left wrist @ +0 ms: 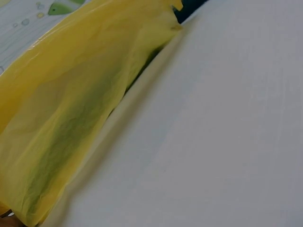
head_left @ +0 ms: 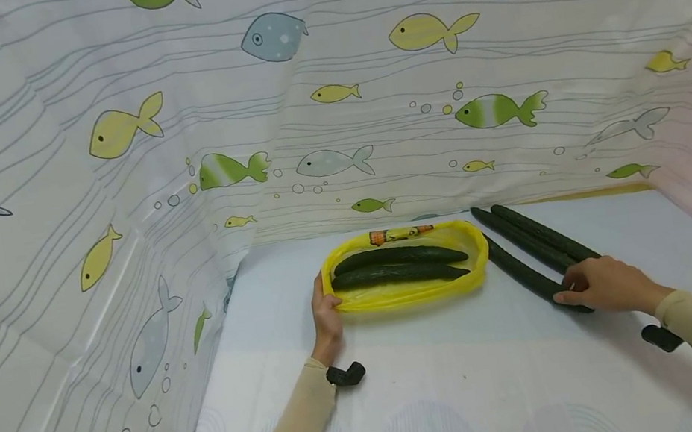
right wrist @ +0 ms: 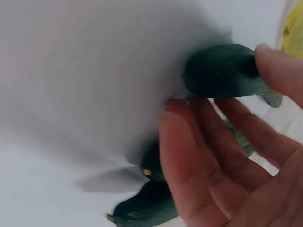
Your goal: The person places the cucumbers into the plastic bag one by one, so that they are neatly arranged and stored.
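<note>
A yellow plastic bag (head_left: 414,300) lies on its side with its mouth spread wide, and two dark green cucumbers (head_left: 399,273) rest inside. At the bag's left end my left hand (head_left: 327,321) grips the rim. In the left wrist view the bag's film (left wrist: 90,61) shows a cucumber through it; most of that hand is out of frame. To the right, my right hand (head_left: 611,283) pinches the near end of a loose cucumber (head_left: 521,271), thumb on one side and fingers on the other. Two more cucumbers (head_left: 532,244) lie just beyond, their ends (right wrist: 144,203) by the fingers.
The white table (head_left: 414,386) stretches in front of the bag. Behind it hangs a fish-patterned curtain (head_left: 372,121), which also runs along the left and right sides. The loose cucumbers' far ends reach close to the table's back edge (head_left: 587,194).
</note>
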A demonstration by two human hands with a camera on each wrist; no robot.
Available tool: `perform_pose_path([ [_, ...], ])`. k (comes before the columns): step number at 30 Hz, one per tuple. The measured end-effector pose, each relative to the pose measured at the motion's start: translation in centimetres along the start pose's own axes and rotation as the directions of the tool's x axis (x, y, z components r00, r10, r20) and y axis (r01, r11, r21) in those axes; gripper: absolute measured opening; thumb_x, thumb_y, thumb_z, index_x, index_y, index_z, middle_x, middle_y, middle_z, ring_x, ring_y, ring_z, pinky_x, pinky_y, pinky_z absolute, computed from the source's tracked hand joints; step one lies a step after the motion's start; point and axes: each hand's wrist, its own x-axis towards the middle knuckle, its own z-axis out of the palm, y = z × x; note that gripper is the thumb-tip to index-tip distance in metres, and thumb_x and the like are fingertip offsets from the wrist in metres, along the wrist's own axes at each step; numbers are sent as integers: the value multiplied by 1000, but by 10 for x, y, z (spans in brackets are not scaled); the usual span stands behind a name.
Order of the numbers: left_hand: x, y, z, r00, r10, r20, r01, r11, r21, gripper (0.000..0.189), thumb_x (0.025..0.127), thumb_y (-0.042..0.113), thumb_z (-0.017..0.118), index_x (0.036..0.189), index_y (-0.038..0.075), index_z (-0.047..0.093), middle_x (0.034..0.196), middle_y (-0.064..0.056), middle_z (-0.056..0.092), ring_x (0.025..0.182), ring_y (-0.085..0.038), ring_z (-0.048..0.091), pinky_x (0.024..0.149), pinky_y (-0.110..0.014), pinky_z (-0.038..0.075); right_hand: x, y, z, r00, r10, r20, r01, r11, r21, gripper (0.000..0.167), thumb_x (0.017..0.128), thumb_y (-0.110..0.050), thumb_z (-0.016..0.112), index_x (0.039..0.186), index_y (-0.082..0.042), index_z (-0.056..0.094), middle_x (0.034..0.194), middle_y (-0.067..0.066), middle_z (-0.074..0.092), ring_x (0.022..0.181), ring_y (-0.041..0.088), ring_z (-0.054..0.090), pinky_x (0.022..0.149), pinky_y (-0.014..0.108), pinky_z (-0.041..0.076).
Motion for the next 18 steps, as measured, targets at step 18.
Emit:
perform_pose_path([
  [18, -2, 1, 0, 999, -32, 1, 32, 999, 38, 82, 85, -2, 32, 167, 2, 27, 173, -15, 29, 161, -33, 24, 132, -51, 15, -7, 10, 30, 978, 6, -206, 13, 996, 87, 50, 89, -40, 83, 117, 2, 76, 107, 14, 78, 89, 22, 71, 74, 38, 56],
])
